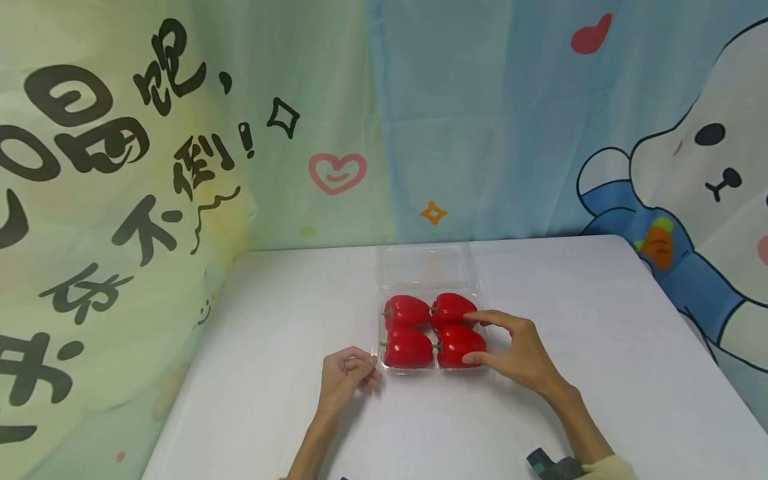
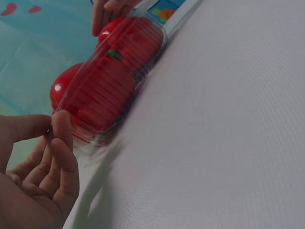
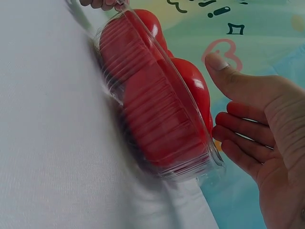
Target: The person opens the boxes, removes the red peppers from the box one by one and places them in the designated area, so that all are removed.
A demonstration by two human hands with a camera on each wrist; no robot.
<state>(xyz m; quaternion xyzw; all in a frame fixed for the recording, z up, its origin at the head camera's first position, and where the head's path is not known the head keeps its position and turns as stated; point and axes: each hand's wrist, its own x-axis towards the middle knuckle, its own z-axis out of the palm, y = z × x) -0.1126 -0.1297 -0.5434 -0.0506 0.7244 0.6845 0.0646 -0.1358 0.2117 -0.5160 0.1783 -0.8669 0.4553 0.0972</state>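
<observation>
A clear plastic clamshell box [image 3: 190,171] stands on the table with several red bell peppers [image 1: 408,348] in it, set in two rows. Its transparent lid [image 1: 427,268] is folded back flat behind it. At the front left corner, my left hand [image 1: 348,377] pinches the box's rim between thumb and forefinger. My right hand [image 1: 517,350] is over the right side of the box, thumb and fingers spread beside the front right pepper [image 1: 461,343]. In the right wrist view a gap shows between those fingers and the pepper.
The white table [image 1: 288,307] reaches back to a printed curtain [image 1: 444,133] with cartoon figures and writing. The curtain also hangs along the left side. A dark device [image 1: 552,465] sits at my right wrist, by a pale sleeve [image 1: 612,469].
</observation>
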